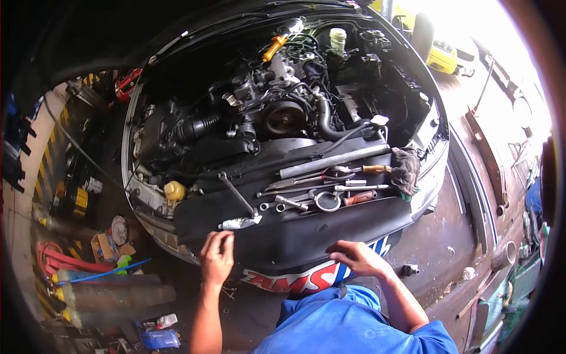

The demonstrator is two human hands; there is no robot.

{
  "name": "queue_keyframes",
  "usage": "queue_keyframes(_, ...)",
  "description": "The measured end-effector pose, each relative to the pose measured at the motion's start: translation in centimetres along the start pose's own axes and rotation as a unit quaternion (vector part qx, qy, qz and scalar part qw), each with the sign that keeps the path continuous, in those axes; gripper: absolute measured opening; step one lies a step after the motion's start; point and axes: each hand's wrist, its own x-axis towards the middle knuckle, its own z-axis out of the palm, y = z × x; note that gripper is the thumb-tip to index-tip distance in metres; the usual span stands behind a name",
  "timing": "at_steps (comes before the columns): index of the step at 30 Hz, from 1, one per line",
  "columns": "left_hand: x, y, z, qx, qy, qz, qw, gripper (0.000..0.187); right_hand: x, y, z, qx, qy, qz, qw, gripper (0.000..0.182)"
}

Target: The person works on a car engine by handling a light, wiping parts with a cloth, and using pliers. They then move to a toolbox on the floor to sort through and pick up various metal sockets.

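We find a pale, crumpled tube lying on a black mat, just beyond the fingertips of our left hand. Those fingers curl in toward the thumb; we cannot tell whether they pinch anything. The fingers of our right hand are loosely bent and free, near the mat's front edge. Farther beyond both hands' fingers lie metal tools, a grey rag, then a car's exposed engine.

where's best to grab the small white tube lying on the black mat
Probably pinched across its middle by the left hand, coming from the near side: the small white tube lies crosswise on the smooth black mat, and a long silver metal tool sits close behind its right end.
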Motion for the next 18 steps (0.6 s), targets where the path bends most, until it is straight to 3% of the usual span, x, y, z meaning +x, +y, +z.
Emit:
queue_keyframes(4, 3.3, 4.7, 8.2, 0.009, -0.002, 0.130, 0.992, 0.018, -2.0, 1.1, -8.6, 0.042, 0.158, -0.014, 0.986, 0.024)
queue_keyframes(6, 2.7, 5.4, 12.5, 0.033, -0.017, 0.128, 0.991, 0.037, -2.0, 2.6, -13.9, 0.034, 0.275, -0.042, 0.960, 0.020)
queue_keyframes(8, 2.6, 6.5, 16.0, 0.038, 0.013, 0.100, 0.994, 0.040, -1.1, 5.6, -20.4, -0.045, 0.361, -0.037, 0.931, 0.020)
queue_keyframes(10, 2.6, 7.3, 18.1, 0.137, 0.036, 0.071, 0.987, 0.051, 0.5, 7.0, -26.5, -0.157, 0.440, -0.054, 0.882, 0.022)
queue_keyframes(14, 2.8, 7.9, 20.1, 0.237, 0.117, 0.034, 0.964, 0.054, 4.9, 10.0, -35.6, -0.290, 0.472, -0.066, 0.830, 0.046)
queue_keyframes(17, 2.8, 8.0, 20.8, 0.312, 0.129, 0.006, 0.941, 0.056, 9.2, 15.4, -37.9, -0.287, 0.455, -0.094, 0.838, 0.054)
queue_keyframes(18, 2.7, 8.2, 21.1, 0.330, 0.137, -0.005, 0.934, 0.057, 10.0, 15.9, -37.9, -0.362, 0.443, -0.071, 0.817, 0.051)
